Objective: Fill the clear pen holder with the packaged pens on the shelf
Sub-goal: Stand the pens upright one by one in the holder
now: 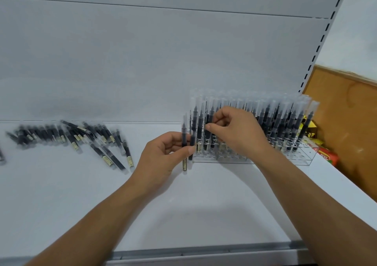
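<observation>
The clear pen holder [302, 159] stands on the white shelf [61, 194] at the right, with several packaged black pens upright in it. My left hand [163, 159] grips two packaged pens [184, 143] upright just left of the holder. My right hand [238, 131] pinches one packaged pen [208, 131] standing in the holder's left part. A loose pile of packaged pens [81, 137] lies on the shelf to the left.
The shelf's white back panel [163, 51] rises behind. A slotted upright [318, 47] bounds the right side. Beyond it are a brown board [346, 122] and coloured packages [326, 155]. The shelf's metal front edge [204, 251] runs below my arms.
</observation>
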